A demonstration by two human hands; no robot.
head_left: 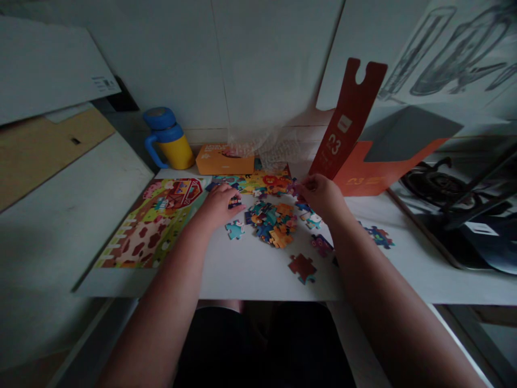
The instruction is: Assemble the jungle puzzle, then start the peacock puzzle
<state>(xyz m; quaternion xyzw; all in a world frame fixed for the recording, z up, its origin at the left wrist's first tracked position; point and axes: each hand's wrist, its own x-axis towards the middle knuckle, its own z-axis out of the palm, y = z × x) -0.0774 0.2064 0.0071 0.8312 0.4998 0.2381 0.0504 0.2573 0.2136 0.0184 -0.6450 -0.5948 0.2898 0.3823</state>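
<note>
My left hand (pixel 220 206) is curled round a dark, patterned puzzle piece (pixel 235 202), which shows between the thumb and fingers. Further right, my right hand (pixel 323 195) pinches a purple puzzle piece (pixel 293 187) by its edge at the right end of an assembled puzzle strip (pixel 266 182) with a lion on it. Between the hands lies a heap of loose puzzle pieces (pixel 274 222). A light-blue piece (pixel 235 229) lies below my left hand. Near my right forearm are a purple-and-dark piece (pixel 321 244) and a brown piece (pixel 302 268).
A farm picture sheet (pixel 149 226) covers the table's left side. Behind stand a blue-and-yellow mug (pixel 172 141), an orange box (pixel 224 160) and crumpled clear plastic (pixel 278 151). An open red-orange box (pixel 363 172) stands back right, with a black tray (pixel 464 237) beyond.
</note>
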